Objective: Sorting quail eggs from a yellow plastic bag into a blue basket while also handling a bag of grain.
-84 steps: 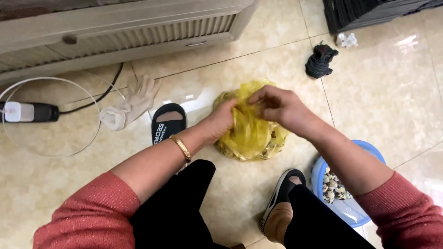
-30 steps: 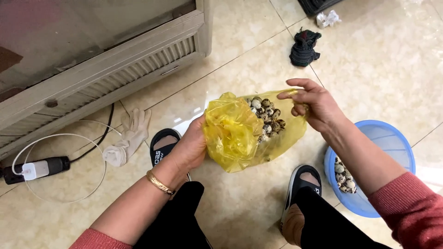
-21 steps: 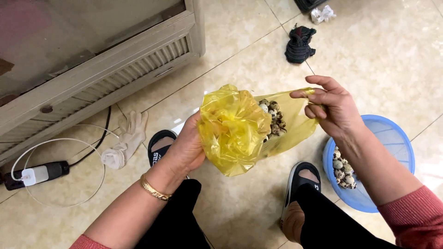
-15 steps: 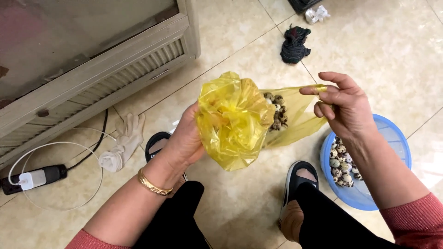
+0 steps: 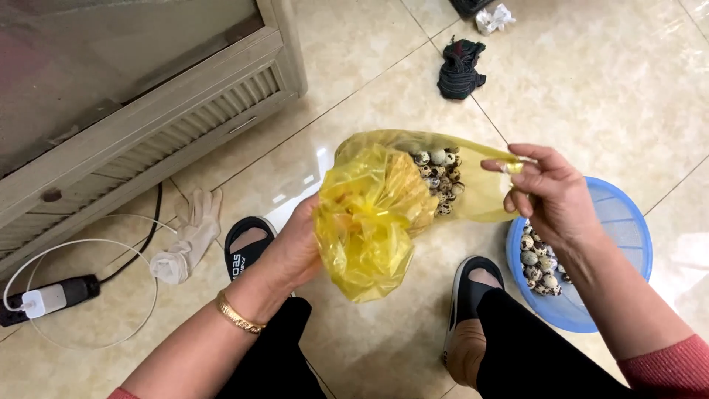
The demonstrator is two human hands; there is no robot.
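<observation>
Head view: person crouched over a glossy beige tiled floor (image 5: 591, 89), looking down at both hands.
Left hand (image 5: 295, 247): closed on the bunched lower part of a thin translucent yellow plastic bag (image 5: 369, 222) — gripped from the underside, so the bag's weight sits in the palm. Gold bangle (image 5: 238, 316) on that wrist.
Right hand (image 5: 550, 192): thumb and fingers pinched on the bag's far edge, pulling it taut toward the right. That keeps the mouth stretched open and tipped sideways.
Bag position: held in the air between the two hands, above the floor, between the feet.
Contents: small speckled quail eggs (image 5: 439, 177) show through the open mouth, clustered at the upper right side of the bag, near the opening.
Blue round plastic basin (image 5: 628, 236): on the floor just below the right hand, partly hidden by that wrist; more speckled eggs (image 5: 538, 262) lie in its left part.
Feet: black slip-on sandals, left (image 5: 247, 247) and right (image 5: 473, 295), either side of the bag.
Other floor items: pale crumpled glove (image 5: 188, 240) left of the left foot; black power strip with white plug (image 5: 48, 297) and looping white cable (image 5: 111, 222) at far left; dark crumpled cloth (image 5: 459, 68) at top, white crumpled scrap (image 5: 493, 18) beyond it.
Background: beige cabinet with slatted vent panel (image 5: 148, 140) along the upper left — well apart from the bag.
</observation>
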